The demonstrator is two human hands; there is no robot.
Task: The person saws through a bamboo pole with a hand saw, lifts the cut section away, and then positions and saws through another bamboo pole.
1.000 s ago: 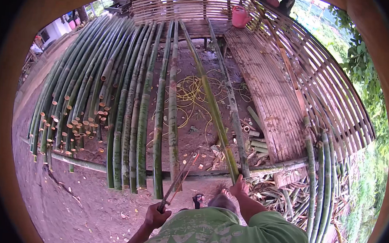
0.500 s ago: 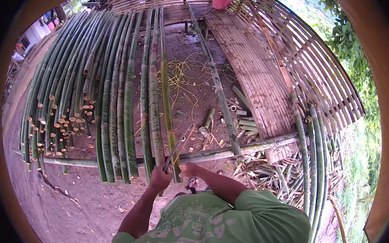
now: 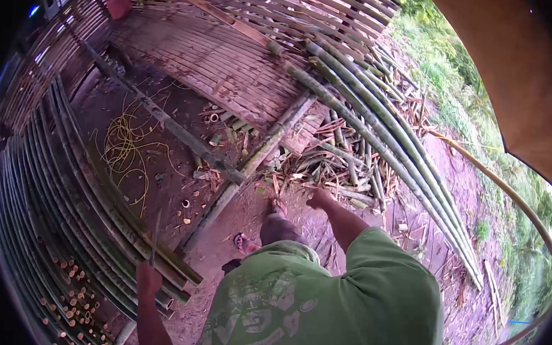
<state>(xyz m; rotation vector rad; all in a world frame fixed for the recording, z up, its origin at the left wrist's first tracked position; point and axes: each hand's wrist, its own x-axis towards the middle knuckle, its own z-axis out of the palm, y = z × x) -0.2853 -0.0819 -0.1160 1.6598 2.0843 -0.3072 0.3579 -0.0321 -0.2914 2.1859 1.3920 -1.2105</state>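
Note:
My left hand [image 3: 148,278], at the lower left, is closed around a long, thin-bladed tool [image 3: 156,235] whose blade points up and away from me. What kind of tool it is does not show clearly. Beside and beneath it run long green bamboo poles [image 3: 115,210], with their cut ends toward me. My right hand [image 3: 318,199] is held out in front of my body, over bare ground near a heap of split bamboo scraps [image 3: 346,158]. Its fingers look partly bent and loose, and I see nothing in them.
A bamboo crossbar [image 3: 224,191] and a slanting pole [image 3: 165,118] lie ahead. Beyond are a slatted bamboo bench [image 3: 213,61], a tangled yellow cord [image 3: 123,141] and a red container [image 3: 119,3]. Several long poles [image 3: 386,128] lean at the right.
My view and body have turned right, toward the leaning poles. My hands have moved apart: the left keeps the bladed tool by the poles, while the right has left the pole ends.

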